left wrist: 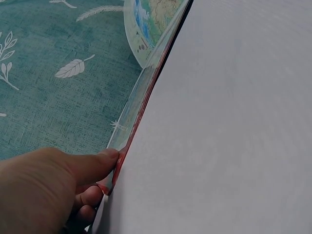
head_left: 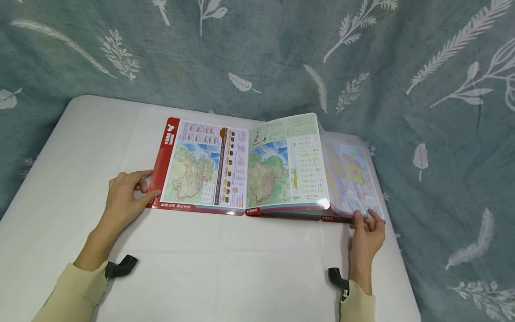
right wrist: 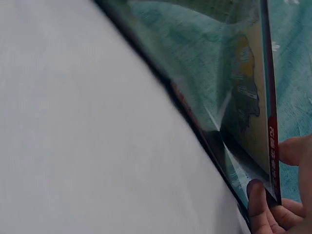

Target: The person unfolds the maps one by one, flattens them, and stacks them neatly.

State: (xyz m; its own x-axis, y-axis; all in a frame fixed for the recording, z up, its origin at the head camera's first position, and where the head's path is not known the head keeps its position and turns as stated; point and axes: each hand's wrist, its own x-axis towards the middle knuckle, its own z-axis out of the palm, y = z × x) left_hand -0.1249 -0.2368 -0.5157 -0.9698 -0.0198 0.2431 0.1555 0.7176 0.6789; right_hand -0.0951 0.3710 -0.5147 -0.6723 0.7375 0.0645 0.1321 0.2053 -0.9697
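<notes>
A folding map (head_left: 194, 174) with red trim lies spread across the white table, its panels printed with coloured maps and text. My left hand (head_left: 125, 196) pinches the lower left edge of its left panel between thumb and fingers. The middle panel (head_left: 299, 172) tilts up at its right side, standing off the layers beneath. Further right, a purple and yellow map panel (head_left: 354, 167) is partly hidden behind it. By the lower right corner, my right hand (head_left: 368, 235) pinches the map. In the right wrist view, a panel (right wrist: 251, 97) rises at an angle between thumb and fingers.
The white table (head_left: 225, 268) has rounded far corners. A teal cloth (head_left: 273, 58) with white leaf prints hangs behind it and to the right. Black devices (head_left: 122, 267) are strapped at both wrists, near the beige sleeves (head_left: 72, 290).
</notes>
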